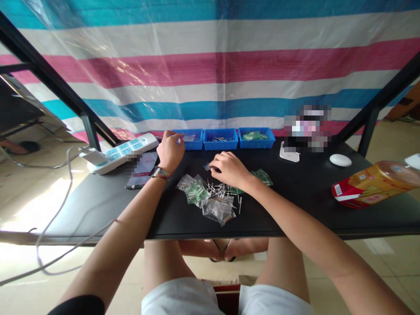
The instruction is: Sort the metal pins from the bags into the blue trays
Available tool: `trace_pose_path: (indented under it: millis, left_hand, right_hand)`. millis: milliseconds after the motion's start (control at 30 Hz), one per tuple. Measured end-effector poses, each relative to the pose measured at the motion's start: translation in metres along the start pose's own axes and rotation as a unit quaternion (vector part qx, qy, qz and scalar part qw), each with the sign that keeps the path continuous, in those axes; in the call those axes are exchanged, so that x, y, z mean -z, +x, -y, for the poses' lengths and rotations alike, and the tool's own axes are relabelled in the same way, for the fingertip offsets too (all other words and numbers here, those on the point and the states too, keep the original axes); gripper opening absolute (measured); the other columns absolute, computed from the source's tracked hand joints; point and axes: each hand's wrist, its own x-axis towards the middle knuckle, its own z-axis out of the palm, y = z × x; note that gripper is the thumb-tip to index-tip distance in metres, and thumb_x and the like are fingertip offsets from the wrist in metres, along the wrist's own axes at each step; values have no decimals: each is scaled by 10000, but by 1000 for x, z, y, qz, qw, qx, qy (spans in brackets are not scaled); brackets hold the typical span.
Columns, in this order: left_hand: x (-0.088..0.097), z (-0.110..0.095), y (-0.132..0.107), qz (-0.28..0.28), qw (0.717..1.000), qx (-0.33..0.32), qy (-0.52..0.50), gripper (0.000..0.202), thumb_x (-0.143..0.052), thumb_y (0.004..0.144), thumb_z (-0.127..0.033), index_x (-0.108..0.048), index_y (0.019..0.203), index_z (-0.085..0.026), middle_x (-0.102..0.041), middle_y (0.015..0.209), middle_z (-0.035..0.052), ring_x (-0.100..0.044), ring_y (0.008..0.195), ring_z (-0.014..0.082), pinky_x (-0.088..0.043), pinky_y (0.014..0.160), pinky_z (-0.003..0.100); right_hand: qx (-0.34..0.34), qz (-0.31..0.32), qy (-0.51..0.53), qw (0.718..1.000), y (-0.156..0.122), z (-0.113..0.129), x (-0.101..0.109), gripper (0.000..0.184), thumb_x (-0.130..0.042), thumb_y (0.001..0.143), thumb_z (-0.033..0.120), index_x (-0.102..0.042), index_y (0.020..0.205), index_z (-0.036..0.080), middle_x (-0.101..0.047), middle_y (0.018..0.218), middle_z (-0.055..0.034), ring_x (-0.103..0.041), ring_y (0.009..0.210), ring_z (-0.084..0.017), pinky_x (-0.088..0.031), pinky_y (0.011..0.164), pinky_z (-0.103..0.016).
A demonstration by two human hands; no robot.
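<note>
My left hand (pixel 170 151) is at the left blue bin (pixel 193 143), its fingers curled by the bin's near left corner. What its fingertips hold, if anything, is hidden. Over the middle of the black table, my right hand (pixel 229 168) has its thumb and fingers pinched at a small clear plastic bag (pixel 206 166). Just below that hand lies a pile of loose metal rivets (pixel 218 189). Around the pile are clear bags of metal parts (pixel 219 210) and green-tinted bags (pixel 196 192), partly covered by my right wrist on the right side.
The middle blue bin (pixel 220 144) holds metal pieces; the right blue bin (pixel 256 142) holds green bags. A power strip (pixel 126 151) and phone (pixel 143 168) lie left. At right are a white case (pixel 289 152), a white oval object (pixel 340 160) and a drink bottle (pixel 377 181).
</note>
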Motion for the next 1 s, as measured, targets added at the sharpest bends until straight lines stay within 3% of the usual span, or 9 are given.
trace_pose_path:
  millis: [133, 233, 300, 367, 500, 600, 733, 867, 1000]
  left_hand:
    - [3, -3, -4, -11, 999, -39, 36, 504, -524, 1002, -435, -726, 1392, -190, -610, 1457, 228, -733, 987, 369, -548, 773, 449]
    - [5, -8, -8, -24, 984, -173, 15, 480, -499, 1019, -386, -682, 1420, -194, -604, 1457, 225, -722, 973, 325, -552, 758, 427]
    - [6, -13, -11, -14, 955, -297, -15, 406, -498, 1028, -353, -712, 1338, -202, -648, 1384, 198, -709, 976, 298, -560, 784, 422]
    - [5, -18, -15, -11, 913, -406, -38, 349, -517, 1034, -350, -723, 1275, -203, -685, 1297, 177, -694, 995, 290, -569, 823, 436]
    - [2, -33, -25, -22, 848, -527, -51, 321, -561, 1045, -381, -682, 1288, -212, -717, 1196, 143, -676, 1028, 281, -585, 854, 438]
    - [-1, -40, -31, -29, 839, -540, -62, 326, -554, 1063, -341, -628, 1356, -218, -721, 1175, 130, -680, 1025, 264, -594, 855, 421]
    - [-5, -43, -35, -19, 858, -502, -103, 353, -542, 1077, -305, -572, 1416, -212, -710, 1220, 144, -686, 1076, 270, -598, 904, 433]
    - [-8, -41, -35, 7, 887, -435, -154, 488, -573, 1070, -346, -471, 1520, -184, -706, 1271, 153, -684, 1159, 289, -577, 998, 459]
    - [-10, -39, -34, 29, 886, -440, -143, 451, -553, 1079, -325, -509, 1503, -176, -735, 1149, 134, -697, 1082, 288, -565, 974, 461]
  right_hand:
    - [-8, -10, 7, 1000, -1, 2, 2, 198, -617, 1010, 170, -815, 1008, 173, -747, 1008, -102, -609, 990, -256, -417, 935, -397]
    - [-31, -37, 28, 998, 1, -2, 1, 218, -584, 1020, 152, -783, 936, 181, -750, 978, -103, -640, 969, -250, -440, 917, -382]
    - [-66, -73, 90, 991, 3, -9, -2, 209, -573, 1021, 151, -751, 920, 191, -760, 974, -94, -674, 933, -237, -470, 880, -357]
    - [-110, -118, 202, 966, 7, -20, -6, 199, -560, 1035, 191, -717, 912, 202, -765, 924, -70, -708, 856, -216, -508, 818, -330]
    - [-170, -161, 442, 866, 15, -40, -12, 323, -600, 1038, 481, -663, 872, 212, -721, 752, -28, -718, 677, -189, -566, 670, -301]
    - [-190, -149, 534, 811, 18, -45, -10, 477, -716, 906, 687, -664, 871, 214, -703, 716, -10, -704, 620, -174, -586, 593, -285]
    - [-205, -128, 588, 772, 16, -42, -3, 501, -810, 808, 686, -677, 897, 212, -704, 738, 8, -703, 628, -150, -623, 610, -275]
    - [-204, -116, 606, 760, 14, -40, 2, 418, -902, 737, 526, -704, 919, 207, -731, 803, 5, -705, 645, -149, -640, 636, -295]
    - [-194, -127, 602, 764, 14, -40, -1, 384, -944, 677, 440, -725, 880, 198, -727, 783, 0, -709, 660, -162, -640, 667, -319]
